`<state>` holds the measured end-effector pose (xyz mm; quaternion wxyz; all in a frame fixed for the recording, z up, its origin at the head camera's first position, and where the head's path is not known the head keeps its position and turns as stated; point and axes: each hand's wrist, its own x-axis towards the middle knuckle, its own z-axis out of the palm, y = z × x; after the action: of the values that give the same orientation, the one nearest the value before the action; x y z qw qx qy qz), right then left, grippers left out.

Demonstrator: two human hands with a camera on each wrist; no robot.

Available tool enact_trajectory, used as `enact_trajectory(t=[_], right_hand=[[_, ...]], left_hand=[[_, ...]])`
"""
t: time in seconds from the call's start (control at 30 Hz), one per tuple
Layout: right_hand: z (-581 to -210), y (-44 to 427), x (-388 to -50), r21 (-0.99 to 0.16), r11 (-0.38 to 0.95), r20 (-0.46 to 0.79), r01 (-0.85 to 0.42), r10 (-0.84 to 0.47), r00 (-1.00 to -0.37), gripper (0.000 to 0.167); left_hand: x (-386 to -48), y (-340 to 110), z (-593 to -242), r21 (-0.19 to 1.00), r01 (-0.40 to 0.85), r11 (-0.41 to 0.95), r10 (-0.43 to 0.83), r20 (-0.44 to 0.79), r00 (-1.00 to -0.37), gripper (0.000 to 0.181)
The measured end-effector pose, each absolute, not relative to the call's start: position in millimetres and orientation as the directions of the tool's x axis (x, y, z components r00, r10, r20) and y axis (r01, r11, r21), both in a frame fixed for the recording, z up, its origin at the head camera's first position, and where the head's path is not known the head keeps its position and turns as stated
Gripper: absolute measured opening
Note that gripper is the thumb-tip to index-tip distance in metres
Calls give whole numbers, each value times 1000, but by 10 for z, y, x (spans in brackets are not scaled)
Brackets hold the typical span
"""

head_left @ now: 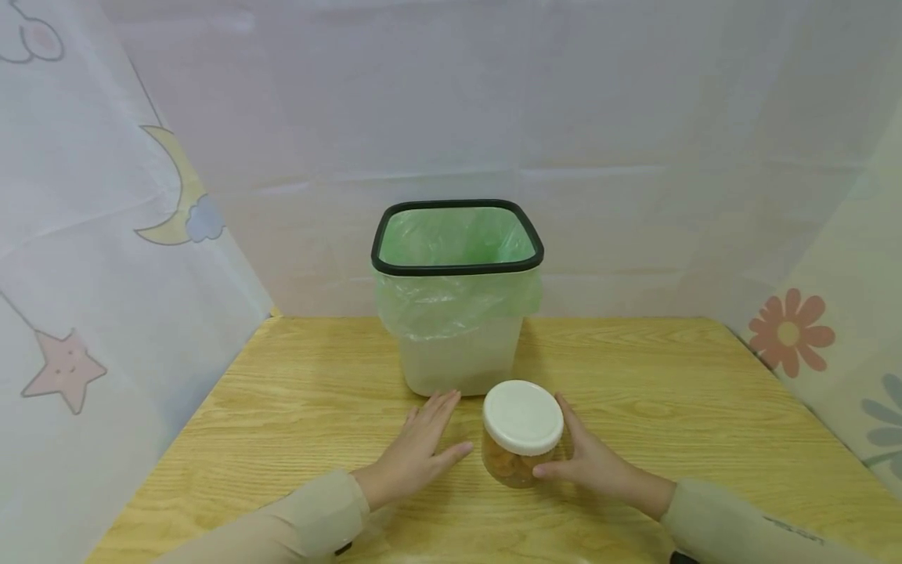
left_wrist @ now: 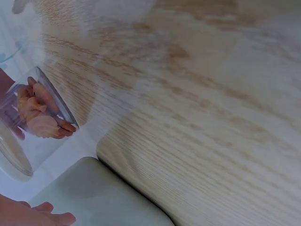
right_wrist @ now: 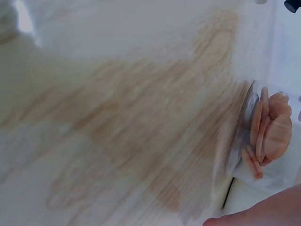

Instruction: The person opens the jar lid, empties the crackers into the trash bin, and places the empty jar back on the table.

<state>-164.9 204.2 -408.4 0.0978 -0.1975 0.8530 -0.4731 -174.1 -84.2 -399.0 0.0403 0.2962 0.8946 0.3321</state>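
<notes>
**Lidded jar (head_left: 520,439) stands between two hands in front of a lined bin (head_left: 461,364)**

The jar sits upright on the wood-grain table (head_left: 296,415), just in front of the bin and slightly right of its middle. Its lid (head_left: 523,417) is white and in place; through the clear wall show orange-brown pieces (left_wrist: 40,110) (some look like flat slices in the wrist views).

The left hand (head_left: 420,450) is spread, its fingers straight and reaching toward the bin's base, its thumb pointing at the jar with a small gap between. The right hand (head_left: 592,460) is at the jar's right side, thumb across the lower front, fingers up beside the lid; whether they grip the jar, I cannot tell.

The bin is pale, with a black rim (head_left: 458,270) and a translucent green liner (head_left: 454,305) folded over its outside.
</notes>
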Motion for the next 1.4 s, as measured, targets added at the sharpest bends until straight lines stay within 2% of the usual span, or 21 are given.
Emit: enact_trajectory(t=[0.17,0.63,0.93,1.4], right_hand=[[-4090,2014,-1656,-859,467,-5,-211,-419,-908,124],[-4130,1978,-1663,-883,419,34,-213,-395,-918,126],[-4204,1997,-1666,-895,336,116,-294,-460,-880,122],[-4256,2029,-1726,-937,255,89,-240,-489,-868,125]], left_hand=[[-1760,-826,-3986,634,491,598,554,115,-824,76],[-1823,-759,-3960,680,486,550,570,120,-813,78],[-1864,-739,-3971,744,453,492,590,99,-802,81],[-1958,-667,-3986,795,407,450,617,53,-785,94]])
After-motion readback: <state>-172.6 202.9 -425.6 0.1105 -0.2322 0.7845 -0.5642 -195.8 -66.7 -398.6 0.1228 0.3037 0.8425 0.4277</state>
